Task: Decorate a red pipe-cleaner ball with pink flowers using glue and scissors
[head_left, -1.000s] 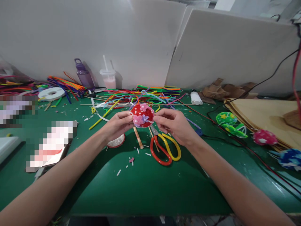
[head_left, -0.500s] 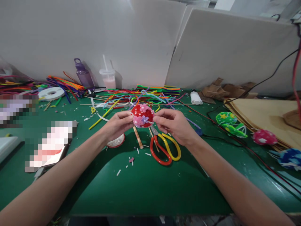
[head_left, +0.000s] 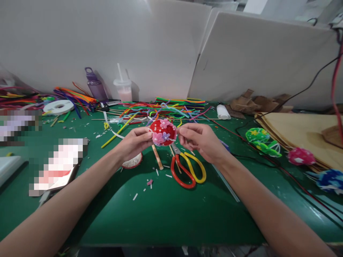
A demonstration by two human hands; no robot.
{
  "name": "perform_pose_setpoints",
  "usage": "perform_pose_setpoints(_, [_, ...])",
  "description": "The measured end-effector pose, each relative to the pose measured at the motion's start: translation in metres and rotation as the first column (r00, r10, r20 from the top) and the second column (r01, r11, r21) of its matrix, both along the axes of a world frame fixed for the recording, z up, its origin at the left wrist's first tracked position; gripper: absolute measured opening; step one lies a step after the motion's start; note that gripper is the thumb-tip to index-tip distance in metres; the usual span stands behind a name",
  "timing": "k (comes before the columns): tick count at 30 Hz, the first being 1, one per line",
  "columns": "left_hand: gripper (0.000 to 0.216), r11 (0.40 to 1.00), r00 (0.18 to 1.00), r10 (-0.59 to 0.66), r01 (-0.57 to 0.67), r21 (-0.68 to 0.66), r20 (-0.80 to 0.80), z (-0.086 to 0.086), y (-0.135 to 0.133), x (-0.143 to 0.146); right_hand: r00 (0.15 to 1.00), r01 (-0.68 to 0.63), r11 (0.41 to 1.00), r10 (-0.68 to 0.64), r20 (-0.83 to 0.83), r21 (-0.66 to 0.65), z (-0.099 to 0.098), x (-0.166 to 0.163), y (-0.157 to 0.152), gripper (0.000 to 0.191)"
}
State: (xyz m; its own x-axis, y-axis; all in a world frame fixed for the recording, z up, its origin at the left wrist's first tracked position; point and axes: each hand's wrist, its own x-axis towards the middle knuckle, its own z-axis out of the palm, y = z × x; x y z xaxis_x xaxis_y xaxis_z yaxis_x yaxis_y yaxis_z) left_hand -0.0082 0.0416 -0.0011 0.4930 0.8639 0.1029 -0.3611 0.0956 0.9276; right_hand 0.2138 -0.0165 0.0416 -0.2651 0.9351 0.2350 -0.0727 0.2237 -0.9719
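My left hand (head_left: 136,142) pinches the left edge of a round red ornament (head_left: 165,128) set with pink and purple flowers and small white beads. Just off its right edge is my right hand (head_left: 197,141), thumb and forefinger drawn together; whether they hold anything is too small to see. Below lie scissors (head_left: 187,170) with one red and one yellow handle, partly behind the ornament. A small bowl of white beads (head_left: 132,162) sits under my left hand, partly covered. Beside it lies a thin brownish stick (head_left: 157,157).
Colourful pipe cleaners (head_left: 160,110) are heaped at the back, near a purple bottle (head_left: 95,85) and a lidded cup (head_left: 123,89). A blurred phone (head_left: 60,166) lies at left. Finished-looking green (head_left: 261,141), pink (head_left: 301,156) and blue (head_left: 329,180) pieces lie at right, by brown paper (head_left: 289,125).
My right hand has drawn slightly right, away from the ornament's edge, which it met before. The ornament stays in my left hand, shifted barely at all.
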Motion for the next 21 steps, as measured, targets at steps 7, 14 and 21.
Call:
perform_pose_setpoints(7, [0.022, 1.0, 1.0, 0.002, -0.002, -0.012, 0.0, 0.0, 0.0, 0.001, 0.999, 0.029, 1.0, -0.029, -0.014, 0.004, -0.004, -0.004, 0.0, 0.019])
perform_pose_setpoints(14, [0.025, 0.993, 0.992, 0.102, -0.097, -0.067, 0.073, 0.003, 0.0, 0.001, 0.917, 0.338, 0.934, -0.354, -0.183, -0.116, -0.004, 0.008, 0.016, 0.031])
perform_pose_setpoints(21, [0.026, 0.973, 0.974, 0.21, -0.199, -0.12, 0.084, -0.001, 0.004, -0.002, 0.932, 0.254, 0.943, -0.298, -0.205, -0.214, -0.012, 0.018, 0.027, 0.036])
